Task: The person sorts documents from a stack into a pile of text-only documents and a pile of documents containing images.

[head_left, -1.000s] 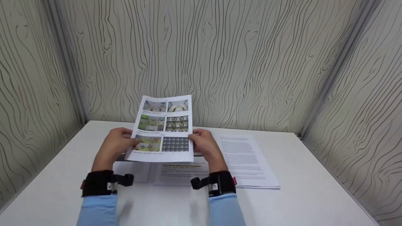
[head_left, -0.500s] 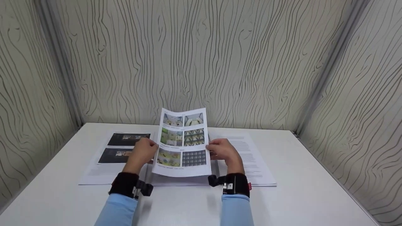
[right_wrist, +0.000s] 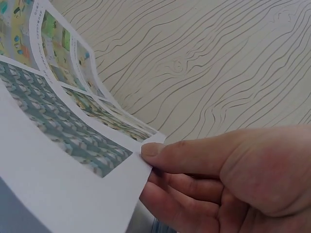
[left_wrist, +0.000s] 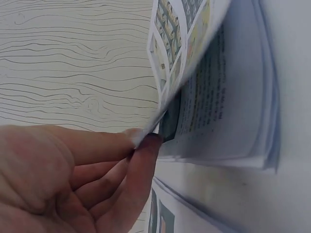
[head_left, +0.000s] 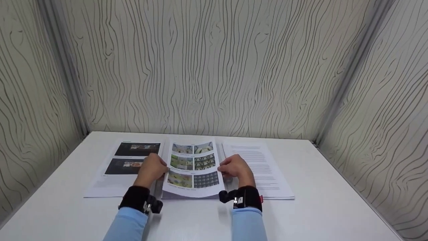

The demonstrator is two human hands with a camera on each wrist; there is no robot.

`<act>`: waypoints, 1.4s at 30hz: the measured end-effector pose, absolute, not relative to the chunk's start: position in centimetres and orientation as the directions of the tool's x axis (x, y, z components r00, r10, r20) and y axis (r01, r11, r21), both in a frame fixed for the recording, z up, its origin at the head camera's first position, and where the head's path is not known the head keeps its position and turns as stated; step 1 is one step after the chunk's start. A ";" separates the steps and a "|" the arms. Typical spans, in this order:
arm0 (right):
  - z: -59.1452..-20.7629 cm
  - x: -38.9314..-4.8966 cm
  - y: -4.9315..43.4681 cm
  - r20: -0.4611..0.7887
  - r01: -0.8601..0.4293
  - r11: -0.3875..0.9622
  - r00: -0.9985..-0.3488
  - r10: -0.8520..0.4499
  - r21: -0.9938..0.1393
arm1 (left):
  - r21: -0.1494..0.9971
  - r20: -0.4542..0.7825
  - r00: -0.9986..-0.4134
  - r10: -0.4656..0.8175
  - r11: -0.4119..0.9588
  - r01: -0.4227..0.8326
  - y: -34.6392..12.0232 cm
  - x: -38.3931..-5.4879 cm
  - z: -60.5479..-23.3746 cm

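Note:
A sheet of paper (head_left: 193,172) printed with several colour pictures is held by both hands, sagging in the middle, close over the middle paper stack (left_wrist: 243,97). My left hand (head_left: 152,170) pinches its left edge between thumb and fingers, as the left wrist view also shows. On the opposite edge my right hand (head_left: 236,169) pinches the sheet, thumb (right_wrist: 154,149) on top and fingers curled beneath. Text on the stack's upper page shows under the raised sheet in the left wrist view; from the head the sheet hides most of that stack.
Left of the middle stack lies a paper stack (head_left: 105,184) with two dark pictures on its top page. To the right is another stack (head_left: 264,170) covered in printed text. All rest on a white table (head_left: 317,207) enclosed by wood-grain patterned walls (head_left: 214,67).
Both hands have brought the picture sheet rightward and then down from its raised, tilted position to just over the middle stack. The left stack, partly covered before, now shows.

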State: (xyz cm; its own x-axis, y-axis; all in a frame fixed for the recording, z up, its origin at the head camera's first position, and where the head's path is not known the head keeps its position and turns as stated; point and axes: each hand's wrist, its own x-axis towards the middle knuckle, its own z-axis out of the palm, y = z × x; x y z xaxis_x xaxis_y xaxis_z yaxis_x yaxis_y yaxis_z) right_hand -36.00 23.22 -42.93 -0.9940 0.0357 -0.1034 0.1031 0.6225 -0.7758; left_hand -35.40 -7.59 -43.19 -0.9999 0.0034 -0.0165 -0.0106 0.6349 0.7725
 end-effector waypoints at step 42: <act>-40.7 -35.3 21.5 -0.225 0.162 0.720 -0.974 0.008 -0.675 | 0.653 -0.121 -0.993 -0.012 0.752 -0.089 -7.2 -38.7 -46.8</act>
State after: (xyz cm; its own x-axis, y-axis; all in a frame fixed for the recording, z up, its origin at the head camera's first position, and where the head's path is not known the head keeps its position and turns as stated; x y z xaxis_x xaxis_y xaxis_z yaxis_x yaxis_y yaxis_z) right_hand -35.27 21.47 -40.66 -0.9743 0.0081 -0.2251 0.1620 0.7196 -0.6752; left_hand -38.71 -7.21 -46.79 -0.9925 -0.0122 -0.1214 -0.0892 0.7521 0.6530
